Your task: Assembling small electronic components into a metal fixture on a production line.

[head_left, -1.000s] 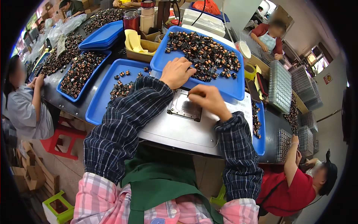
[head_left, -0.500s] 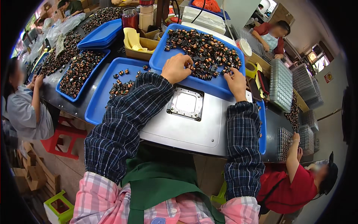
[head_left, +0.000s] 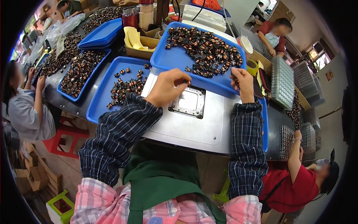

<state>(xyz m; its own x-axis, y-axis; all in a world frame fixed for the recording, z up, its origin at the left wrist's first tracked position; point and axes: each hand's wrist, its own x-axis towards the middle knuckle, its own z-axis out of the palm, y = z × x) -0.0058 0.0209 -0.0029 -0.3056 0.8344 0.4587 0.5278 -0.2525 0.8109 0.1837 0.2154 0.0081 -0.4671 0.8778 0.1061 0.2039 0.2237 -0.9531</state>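
Note:
A blue tray (head_left: 164,56) ahead of me carries a heap of small black parts with copper windings, which look like wire coils (head_left: 209,52). Just before its near edge, my left hand (head_left: 167,87) is closed in a pinch on a small dark piece, probably one of these coils, mostly hidden by the fingers. My right hand (head_left: 243,83) is at the tray's near right corner, fingers closed round a dark coil that partly shows. Between and below the hands, a square metal fixture (head_left: 186,102) is set in a silver machine top (head_left: 179,130).
Left of the machine lies another blue tray (head_left: 100,100) with fewer coils, beside a fuller tray (head_left: 80,76) and stacked trays (head_left: 99,35). A cardboard box (head_left: 143,52) holds yellow paper. A clear gridded rack (head_left: 281,84) stands right. Co-workers sit on both sides.
My left hand has drawn back from the heap toward the metal fixture, a small piece in its fingers. My right hand has shifted slightly right, lifting a coil off the heap.

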